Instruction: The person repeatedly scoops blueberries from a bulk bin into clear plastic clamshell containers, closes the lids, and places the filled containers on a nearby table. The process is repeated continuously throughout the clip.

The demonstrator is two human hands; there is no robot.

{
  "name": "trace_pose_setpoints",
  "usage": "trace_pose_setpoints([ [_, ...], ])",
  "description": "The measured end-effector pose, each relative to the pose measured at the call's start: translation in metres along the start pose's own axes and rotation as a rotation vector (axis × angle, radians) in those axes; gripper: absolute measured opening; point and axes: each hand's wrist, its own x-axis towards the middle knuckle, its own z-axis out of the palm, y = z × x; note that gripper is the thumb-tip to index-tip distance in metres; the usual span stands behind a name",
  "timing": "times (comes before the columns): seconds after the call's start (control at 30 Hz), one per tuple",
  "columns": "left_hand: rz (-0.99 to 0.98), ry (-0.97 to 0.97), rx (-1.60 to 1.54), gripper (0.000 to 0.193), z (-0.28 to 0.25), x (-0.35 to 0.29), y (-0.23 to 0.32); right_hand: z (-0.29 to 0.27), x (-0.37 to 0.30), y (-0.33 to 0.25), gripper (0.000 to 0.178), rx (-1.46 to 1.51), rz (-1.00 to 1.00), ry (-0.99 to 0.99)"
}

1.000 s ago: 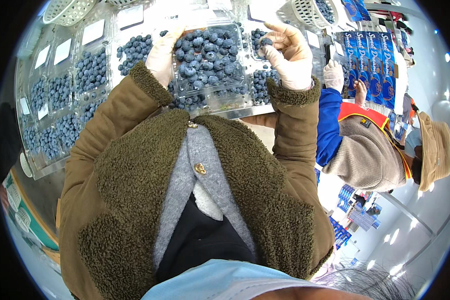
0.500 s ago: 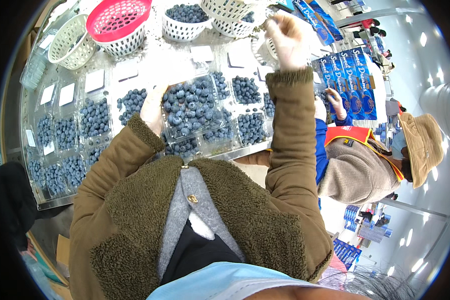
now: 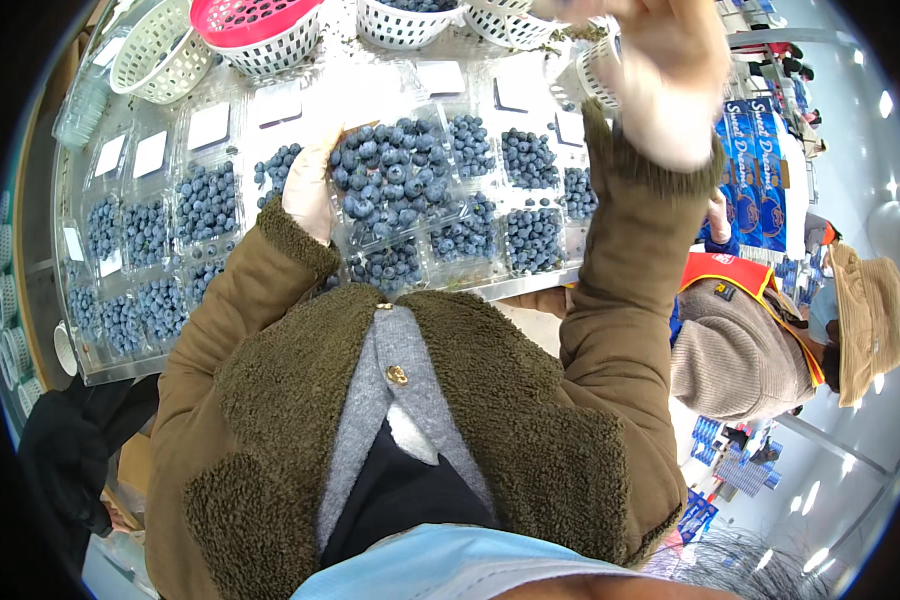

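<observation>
Gloved and closed on its edge, my left hand [image 3: 311,192] holds up a clear plastic punnet of blueberries [image 3: 392,178], slightly tilted, above the other punnets. My right hand [image 3: 678,85] is raised at the upper right, apart from that punnet and near a white basket [image 3: 597,72]. Motion smears its fingers, so their hold and anything in them cannot be made out. Under and beside the held punnet stand more filled punnets, such as one punnet of blueberries [image 3: 533,240] to its right.
White perforated baskets [image 3: 405,28] and a pink one [image 3: 255,22] line the table's far side, some with blueberries. Open punnets [image 3: 207,203] fill the left. White pads [image 3: 209,126] lie in their lids. Right, a co-worker in a tan hat [image 3: 863,320] stands by blue cartons [image 3: 760,180].
My right hand has swung right and nearer, growing large and blurred. My left hand still holds the punnet. The whole view has shifted, with the table and co-worker sliding right in the picture.
</observation>
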Motion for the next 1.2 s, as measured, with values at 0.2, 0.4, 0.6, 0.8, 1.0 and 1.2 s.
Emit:
trace_pose_setpoints([
  [0.2,-0.079,0.11,-0.001,0.034,0.012,0.004,-0.005,-0.007,-0.051,-0.044,0.052,-0.149,0.202,-0.394],
  [0.4,0.047,0.042,0.139,0.032,0.022,-0.012,-0.005,-0.031,-0.074,-0.052,0.049,-0.269,0.277,-0.381],
  [0.6,0.09,-0.097,0.152,0.032,0.038,-0.014,-0.002,-0.05,-0.08,-0.073,0.046,-0.344,0.287,-0.276],
  [0.8,0.131,0.045,0.202,0.043,0.013,0.002,-0.011,-0.046,-0.07,-0.068,0.044,-0.375,0.179,-0.202],
  [1.0,0.081,-0.137,-0.011,0.041,0.02,0.007,-0.008,-0.032,-0.034,-0.079,0.041,-0.409,-0.081,-0.056],
  [1.2,0.038,-0.091,-0.083,0.041,0.029,0.006,-0.004,-0.002,-0.031,-0.054,0.039,-0.527,-0.249,0.045],
])
